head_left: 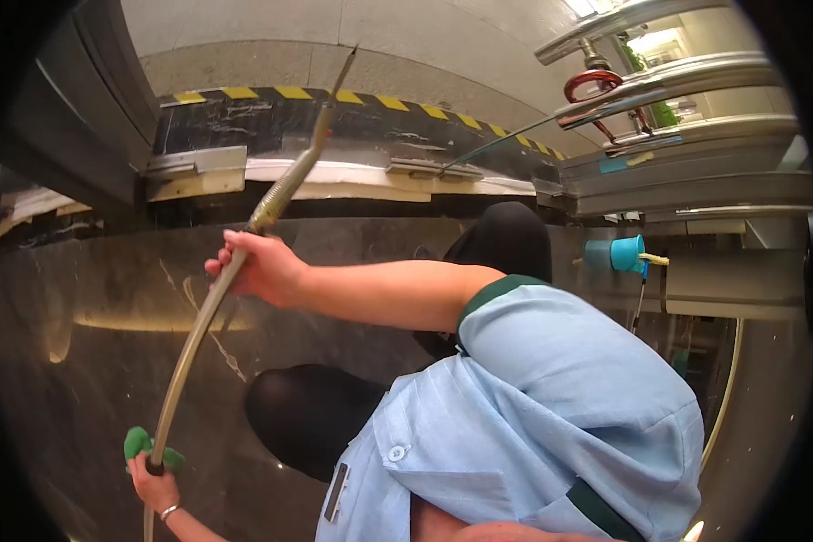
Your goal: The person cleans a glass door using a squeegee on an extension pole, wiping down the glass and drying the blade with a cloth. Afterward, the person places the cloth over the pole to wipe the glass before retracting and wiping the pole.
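Observation:
My right hand [266,269] is closed around a long, pale, slightly bent tube [190,357], just below its ribbed section. From there the tube slants up to a thin dark point above the striped edge. Lower left, my left hand [155,485] grips the same tube near a dark ring, with a green cloth [138,444] bunched against the fingers. A bracelet circles the left wrist. Two dark-clothed knees show beside the tube, and a light blue shirt fills the lower right.
A yellow-and-black striped strip [291,93] runs along a floor edge ahead. Metal plates [197,173] lie along a pale ledge. Chrome rails [668,83] with a red loop [593,88] stand upper right. A turquoise bucket [627,253] is at the right.

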Tool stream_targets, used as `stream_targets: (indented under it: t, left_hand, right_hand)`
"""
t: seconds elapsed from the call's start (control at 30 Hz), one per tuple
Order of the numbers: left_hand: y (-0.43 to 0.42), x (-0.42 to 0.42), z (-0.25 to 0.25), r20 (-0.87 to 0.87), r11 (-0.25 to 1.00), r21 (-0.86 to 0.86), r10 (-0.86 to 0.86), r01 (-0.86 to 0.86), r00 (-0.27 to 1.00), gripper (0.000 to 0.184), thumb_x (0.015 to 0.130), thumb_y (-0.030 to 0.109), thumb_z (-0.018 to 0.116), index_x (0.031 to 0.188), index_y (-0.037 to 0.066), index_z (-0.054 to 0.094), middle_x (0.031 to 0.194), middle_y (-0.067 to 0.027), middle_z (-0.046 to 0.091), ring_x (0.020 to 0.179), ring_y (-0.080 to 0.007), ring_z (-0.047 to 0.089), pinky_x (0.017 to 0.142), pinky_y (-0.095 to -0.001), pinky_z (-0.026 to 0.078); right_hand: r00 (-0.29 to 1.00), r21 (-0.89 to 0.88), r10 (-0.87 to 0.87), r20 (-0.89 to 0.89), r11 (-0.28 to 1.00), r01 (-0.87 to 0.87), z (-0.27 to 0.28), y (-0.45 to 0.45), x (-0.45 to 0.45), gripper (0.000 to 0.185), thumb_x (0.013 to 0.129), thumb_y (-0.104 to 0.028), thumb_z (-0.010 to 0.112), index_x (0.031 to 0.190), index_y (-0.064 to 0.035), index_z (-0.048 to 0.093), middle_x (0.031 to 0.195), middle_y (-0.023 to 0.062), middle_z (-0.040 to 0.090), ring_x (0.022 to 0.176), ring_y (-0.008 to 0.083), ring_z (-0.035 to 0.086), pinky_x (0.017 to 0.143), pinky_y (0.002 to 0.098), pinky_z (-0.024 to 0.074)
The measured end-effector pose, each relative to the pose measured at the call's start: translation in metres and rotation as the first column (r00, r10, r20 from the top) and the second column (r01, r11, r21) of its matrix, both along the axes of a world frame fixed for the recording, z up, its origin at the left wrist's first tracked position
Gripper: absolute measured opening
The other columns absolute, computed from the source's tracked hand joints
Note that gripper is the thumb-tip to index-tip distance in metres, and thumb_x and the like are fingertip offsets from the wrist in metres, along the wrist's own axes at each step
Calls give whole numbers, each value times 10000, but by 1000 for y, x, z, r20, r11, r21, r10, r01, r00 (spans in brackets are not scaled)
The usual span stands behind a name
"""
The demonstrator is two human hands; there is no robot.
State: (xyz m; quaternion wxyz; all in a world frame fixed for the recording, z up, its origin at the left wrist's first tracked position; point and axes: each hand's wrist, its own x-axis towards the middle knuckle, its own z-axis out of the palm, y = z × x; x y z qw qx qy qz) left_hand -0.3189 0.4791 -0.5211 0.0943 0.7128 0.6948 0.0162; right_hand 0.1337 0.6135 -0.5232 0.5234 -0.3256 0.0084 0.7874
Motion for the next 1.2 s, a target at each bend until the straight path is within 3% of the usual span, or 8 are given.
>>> stream_targets:
  t: [0.33,0.53,0.63,0.67,0.7,1.03,1.1,1.2]
  left_hand:
    - [109,82,135,246,927,174,-368,333,897,244,587,-41,623,808,14,533,773,-164,499,744,-386,529,662,-419,417]
    - [161,110,217,171,892,270,-414,362,894,228,568,-47,592,780,-2,520,758,-155,507,724,-353,543,655,-371,425]
    - [170,97,245,62,872,294,-425,391,903,285,624,-24,637,887,22,538,909,-157,577,919,-366,552,867,-392,423]
    - [167,106,252,28,744,514,-512,428,858,254,618,-34,638,847,13,540,848,-160,568,845,-362,563,787,-385,443]
    - [168,103,269,42,831,313,-496,460,867,328,623,-74,655,911,21,531,849,-154,559,802,-345,560,738,-384,445]
    - [132,60,272,96,953,257,-188,158,977,204,616,-56,649,791,-33,547,733,-155,530,673,-344,540,632,-339,438]
    - [122,40,264,94,956,262,-159,130,983,198,621,-57,648,791,-33,548,735,-154,531,675,-337,546,638,-335,441]
    - [103,5,253,73,965,247,-109,88,991,169,658,-47,654,796,-32,557,742,-149,536,683,-313,557,656,-320,448]
  right_hand:
    - [949,502,-241,205,858,110,172,-45,96,370,990,-406,424,912,-78,574,934,86,635,1092,314,602,949,548,480]
    - [885,633,-411,220,750,191,226,-41,131,404,997,-420,415,880,-84,608,867,32,627,1050,227,602,961,532,474]
    - [870,657,-459,181,714,240,233,-20,139,338,989,-377,465,857,-94,596,848,15,620,1021,200,605,954,508,474]
    - [859,646,-483,173,714,272,234,-10,139,299,983,-345,495,841,-99,587,842,8,617,1010,189,606,948,497,474]
    - [890,640,-430,152,729,242,234,-1,136,299,983,-345,495,841,-99,587,842,8,617,1010,189,606,948,497,474]
    - [933,691,-351,78,693,203,223,39,59,234,948,-279,572,770,-129,548,778,-1,590,915,172,607,901,527,495]
    - [958,711,-284,29,679,180,211,52,43,302,949,-367,549,794,-121,631,805,45,633,950,263,635,891,623,483]
    - [977,713,-211,-20,683,162,203,66,1,337,939,-388,558,788,-92,617,800,73,629,937,305,656,841,616,523]
